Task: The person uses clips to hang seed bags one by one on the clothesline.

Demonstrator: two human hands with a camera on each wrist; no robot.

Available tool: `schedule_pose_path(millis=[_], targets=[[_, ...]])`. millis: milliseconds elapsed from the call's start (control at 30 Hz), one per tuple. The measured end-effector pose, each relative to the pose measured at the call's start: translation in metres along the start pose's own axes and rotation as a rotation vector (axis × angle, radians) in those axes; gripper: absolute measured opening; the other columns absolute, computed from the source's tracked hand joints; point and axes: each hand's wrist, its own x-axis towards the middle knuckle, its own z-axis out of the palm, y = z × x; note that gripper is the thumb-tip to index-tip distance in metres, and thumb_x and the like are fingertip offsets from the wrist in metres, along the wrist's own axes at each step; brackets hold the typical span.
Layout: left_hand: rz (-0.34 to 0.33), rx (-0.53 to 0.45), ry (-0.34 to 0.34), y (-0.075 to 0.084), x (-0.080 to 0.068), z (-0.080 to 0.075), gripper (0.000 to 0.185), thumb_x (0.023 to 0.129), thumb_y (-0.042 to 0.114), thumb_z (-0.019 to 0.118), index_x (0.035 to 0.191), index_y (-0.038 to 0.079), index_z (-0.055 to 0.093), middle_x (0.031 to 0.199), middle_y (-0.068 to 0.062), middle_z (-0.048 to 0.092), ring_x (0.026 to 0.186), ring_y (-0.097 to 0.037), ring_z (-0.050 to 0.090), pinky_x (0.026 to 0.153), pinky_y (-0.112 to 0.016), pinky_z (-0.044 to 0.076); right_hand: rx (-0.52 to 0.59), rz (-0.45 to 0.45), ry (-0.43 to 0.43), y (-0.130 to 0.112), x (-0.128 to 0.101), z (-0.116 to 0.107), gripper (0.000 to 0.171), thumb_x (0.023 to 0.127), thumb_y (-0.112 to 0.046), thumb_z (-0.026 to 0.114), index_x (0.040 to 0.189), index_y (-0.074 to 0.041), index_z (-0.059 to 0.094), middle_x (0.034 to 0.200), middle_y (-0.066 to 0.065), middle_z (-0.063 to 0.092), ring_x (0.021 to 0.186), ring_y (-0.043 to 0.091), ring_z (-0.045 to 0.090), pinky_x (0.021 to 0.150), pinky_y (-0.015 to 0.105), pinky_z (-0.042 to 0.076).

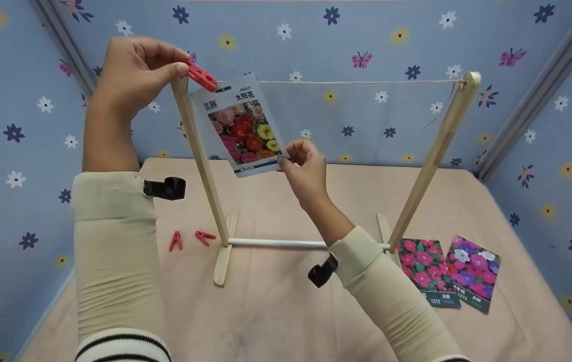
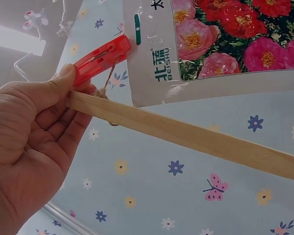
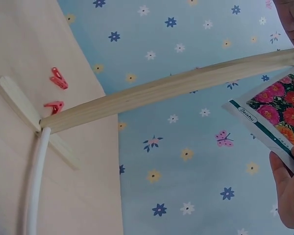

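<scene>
My left hand is up at the top of the left wooden post of the small wooden drying rack, thumb and fingers pinching the red plastic clothespin. The peg's nose sits on the top left corner of the glossy flower seed packet, right where the thin twine line meets the post. From the left wrist view the peg tip overlaps the packet edge, but I can't tell if it's fully clamped on the twine.

My right hand has its fingers curled, pinching the packet's lower right corner; the packet hangs tilted between both hands.

The twine runs across to the right wooden post. A white rod joins the two post feet near the tabletop.

On the beige tabletop: two spare red clothespins lie just left of the left post's foot, close together. Two more flower seed packets lie side by side to the right of the right post's foot.
</scene>
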Motion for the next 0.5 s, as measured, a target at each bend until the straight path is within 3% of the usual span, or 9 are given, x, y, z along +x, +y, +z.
schedule_pose_path(millis=[500], targets=[[-0.001, -0.007, -0.025, -0.0002, 0.0014, 0.004, 0.03, 0.09, 0.026, 0.068, 0.111, 0.006, 0.074, 0.107, -0.005, 0.069, 0.094, -0.015, 0.063, 0.096, -0.024, 0.048, 0.084, 0.053, -0.034, 0.001, -0.0041, 0.0068, 0.014, 0.088, 0.008, 0.064, 0.095, -0.001, 0.057, 0.091, 0.012, 0.061, 0.084, 0.019, 0.06, 0.077, 0.033, 0.058]])
